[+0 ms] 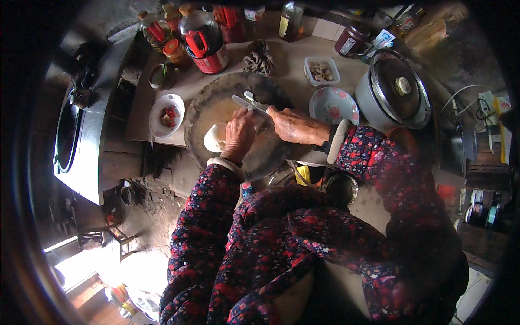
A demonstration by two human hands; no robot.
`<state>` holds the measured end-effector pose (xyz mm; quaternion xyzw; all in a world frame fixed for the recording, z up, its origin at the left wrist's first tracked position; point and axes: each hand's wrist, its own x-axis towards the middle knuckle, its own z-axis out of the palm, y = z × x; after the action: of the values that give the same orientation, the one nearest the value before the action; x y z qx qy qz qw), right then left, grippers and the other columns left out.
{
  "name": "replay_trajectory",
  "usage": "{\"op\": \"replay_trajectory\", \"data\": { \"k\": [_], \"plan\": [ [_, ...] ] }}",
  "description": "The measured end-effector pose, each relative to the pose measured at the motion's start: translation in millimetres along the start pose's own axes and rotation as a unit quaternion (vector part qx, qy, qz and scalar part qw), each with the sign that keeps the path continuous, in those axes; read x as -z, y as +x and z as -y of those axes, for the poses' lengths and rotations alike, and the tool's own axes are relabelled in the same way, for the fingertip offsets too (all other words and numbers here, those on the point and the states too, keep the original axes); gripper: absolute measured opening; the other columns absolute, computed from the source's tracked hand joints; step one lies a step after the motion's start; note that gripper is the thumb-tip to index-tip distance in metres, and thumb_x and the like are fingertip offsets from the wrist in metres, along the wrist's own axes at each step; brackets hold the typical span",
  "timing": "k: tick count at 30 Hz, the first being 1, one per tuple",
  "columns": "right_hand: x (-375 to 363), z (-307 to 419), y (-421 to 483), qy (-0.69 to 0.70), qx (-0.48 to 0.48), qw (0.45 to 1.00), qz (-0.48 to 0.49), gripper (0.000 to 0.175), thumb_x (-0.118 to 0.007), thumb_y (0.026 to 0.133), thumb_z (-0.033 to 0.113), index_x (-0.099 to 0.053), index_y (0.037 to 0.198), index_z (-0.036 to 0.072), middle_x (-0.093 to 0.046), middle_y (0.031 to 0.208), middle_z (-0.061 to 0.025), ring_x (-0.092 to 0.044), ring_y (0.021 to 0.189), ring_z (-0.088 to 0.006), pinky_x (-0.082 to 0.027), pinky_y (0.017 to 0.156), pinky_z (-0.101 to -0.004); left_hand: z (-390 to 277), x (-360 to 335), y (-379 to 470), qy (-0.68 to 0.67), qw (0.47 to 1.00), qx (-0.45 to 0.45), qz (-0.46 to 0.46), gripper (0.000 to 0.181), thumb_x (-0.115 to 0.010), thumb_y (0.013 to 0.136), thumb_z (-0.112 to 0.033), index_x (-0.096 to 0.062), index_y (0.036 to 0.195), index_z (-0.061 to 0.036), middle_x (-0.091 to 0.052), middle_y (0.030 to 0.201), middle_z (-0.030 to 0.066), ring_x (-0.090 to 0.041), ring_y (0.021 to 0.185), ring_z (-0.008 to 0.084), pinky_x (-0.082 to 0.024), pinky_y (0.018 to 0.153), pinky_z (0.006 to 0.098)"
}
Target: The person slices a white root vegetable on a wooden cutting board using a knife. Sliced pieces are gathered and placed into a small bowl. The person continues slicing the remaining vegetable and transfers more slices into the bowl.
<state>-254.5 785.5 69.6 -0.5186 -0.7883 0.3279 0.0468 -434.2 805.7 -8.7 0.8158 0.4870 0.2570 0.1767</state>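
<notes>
My right hand (290, 124) grips a knife (245, 103), its blade slanting up and left over a round wooden chopping board (203, 97). Beside the blade, my left hand (240, 129) rests with its fingertips on a pale piece that they mostly cover. A small white cut piece (249, 95) lies just beyond the blade. To the left of my left hand, a larger rounded white piece of food (214, 139) sits on the board; I cannot tell what food it is.
A white bowl (178, 109) with red bits stands left of the board. At right are a floral bowl (334, 106), a plastic container of food (321, 71) and a lidded metal pot (367, 97). Bottles and a red-labelled jug (209, 61) line the back.
</notes>
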Motion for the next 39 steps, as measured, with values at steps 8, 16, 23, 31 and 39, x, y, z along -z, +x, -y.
{"op": "replay_trajectory", "data": {
  "k": [8,16,23,31,39],
  "plan": [
    [-16.5,-10.9,15.5,-0.043,0.093,0.992,-0.072,0.022,-0.047,0.079,0.003,-0.044,0.099,-0.005,-0.06,0.079,-0.0293,-0.058,0.079,-0.0459,-0.045,0.065,-0.0521,-4.5,2.3,0.8,-0.004,1.0,0.0,-0.014,0.016,-0.057,0.075,-0.007,-0.063,0.09,-0.008,-0.058,0.09,0.0109,-0.056,0.09,0.0324,-0.048,0.076,0.0414],
    [-17.3,-8.5,11.4,-0.01,0.063,0.997,-0.048,0.022,-0.05,0.076,0.0,-0.044,0.095,-0.007,-0.061,0.077,-0.0267,-0.06,0.079,-0.0421,-0.048,0.066,-0.0462,-9.5,8.1,-0.3,-0.02,1.0,-0.006,-0.008,0.018,-0.058,0.073,-0.008,-0.067,0.088,-0.0116,-0.059,0.09,0.0109,-0.057,0.091,0.0321,-0.048,0.077,0.0414],
    [-3.6,1.8,6.8,0.009,0.041,0.999,-0.033,0.022,-0.048,0.077,0.001,-0.045,0.098,-0.007,-0.061,0.083,-0.0278,-0.06,0.082,-0.0426,-0.048,0.071,-0.0457,-2.9,3.3,-2.7,-0.007,1.0,-0.003,-0.019,0.021,-0.058,0.074,-0.007,-0.063,0.095,-0.0092,-0.059,0.093,0.0134,-0.057,0.089,0.035,-0.048,0.075,0.0422],
    [-29.7,-11.2,20.9,-0.028,0.051,0.997,-0.049,0.031,-0.048,0.076,0.001,-0.045,0.104,-0.01,-0.06,0.089,-0.0277,-0.06,0.085,-0.0401,-0.047,0.075,-0.0455,1.7,-3.1,-2.2,-0.017,1.0,0.001,-0.021,0.014,-0.057,0.075,-0.009,-0.061,0.088,-0.0064,-0.058,0.087,0.013,-0.056,0.09,0.0336,-0.047,0.075,0.0432],
    [-22.4,-26.4,15.3,-0.09,0.054,0.994,0.034,0.039,-0.052,0.077,0.005,-0.044,0.113,-0.007,-0.059,0.08,-0.018,-0.057,0.087,-0.0344,-0.043,0.081,-0.0404,-3.6,3.2,-0.7,-0.01,1.0,-0.01,-0.027,0.013,-0.058,0.075,-0.01,-0.062,0.088,-0.0075,-0.058,0.089,0.0126,-0.057,0.086,0.0335,-0.048,0.074,0.0431]
  ]
}}
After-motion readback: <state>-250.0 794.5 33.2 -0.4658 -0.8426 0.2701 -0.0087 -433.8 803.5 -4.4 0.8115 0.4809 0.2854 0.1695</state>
